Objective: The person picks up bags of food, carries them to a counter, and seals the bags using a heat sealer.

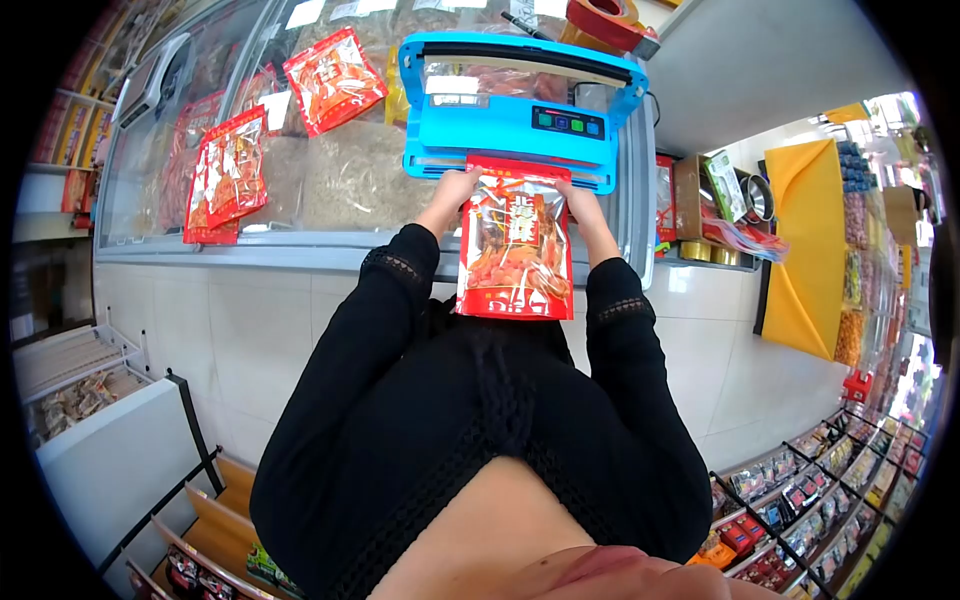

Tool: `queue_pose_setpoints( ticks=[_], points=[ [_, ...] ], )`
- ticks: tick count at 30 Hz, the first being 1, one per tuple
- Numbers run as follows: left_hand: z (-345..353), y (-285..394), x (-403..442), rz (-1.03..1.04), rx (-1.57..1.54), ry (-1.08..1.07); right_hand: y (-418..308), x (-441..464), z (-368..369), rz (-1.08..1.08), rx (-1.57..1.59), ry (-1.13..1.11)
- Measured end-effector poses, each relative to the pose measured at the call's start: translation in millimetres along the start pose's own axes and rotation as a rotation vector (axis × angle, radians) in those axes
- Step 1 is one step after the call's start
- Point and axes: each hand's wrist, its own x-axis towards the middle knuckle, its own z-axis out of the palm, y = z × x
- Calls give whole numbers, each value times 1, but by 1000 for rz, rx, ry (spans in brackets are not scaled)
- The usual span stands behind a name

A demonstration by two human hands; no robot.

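A red snack pouch (515,245) with a clear window and several pieces of food inside hangs between my hands. My left hand (456,190) grips its upper left corner, and my right hand (578,203) grips the upper right one. The pouch's top edge meets the front of a blue vacuum sealer (510,125), whose lid is raised. Whether that edge lies inside the sealer's slot, I cannot tell. Three similar pouches lie to the left on the glass: one pouch (335,82) near the sealer, and an overlapping pair (228,175) farther left.
The sealer stands on a glass-topped display case (350,245) with bagged goods visible beneath. Tape rolls (605,18) and a black marker (525,25) lie behind it. At right are a box of odds and ends (715,200) and a yellow cloth-like cover (805,245). Stocked racks (820,500) stand at lower right.
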Motion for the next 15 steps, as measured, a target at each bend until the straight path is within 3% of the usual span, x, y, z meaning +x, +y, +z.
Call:
queue_pose_setpoints(
  ticks=[3, 5, 7, 8, 9, 10, 12, 15],
  points=[
    [-4, -4, 10, -92, -88, -57, 0, 6, 0, -94, -111, 58],
    [-2, -5, 13, -147, -133, -30, 14, 32, -7, -102, -468, 88],
    [-11, -36, 42, -68, -80, -125, 24, 46, -9, -119, -688, 110],
    [-10, -52, 58, -70, -165, -144, 1, 21, -7, -135, -826, 96],
    [-1, -33, 35, -15, -303, -63, -19, 3, -6, -46, -862, 105],
    [-5, -24, 26, -40, -202, -53, -19, 9, -7, -45, -943, 69],
    [-2, -6, 6, -49, -363, -130, -39, -1, -14, -140, -1103, 151],
    [-7, -30, 35, -135, -287, -127, -113, -30, -38, -393, -795, 548]
  ],
)
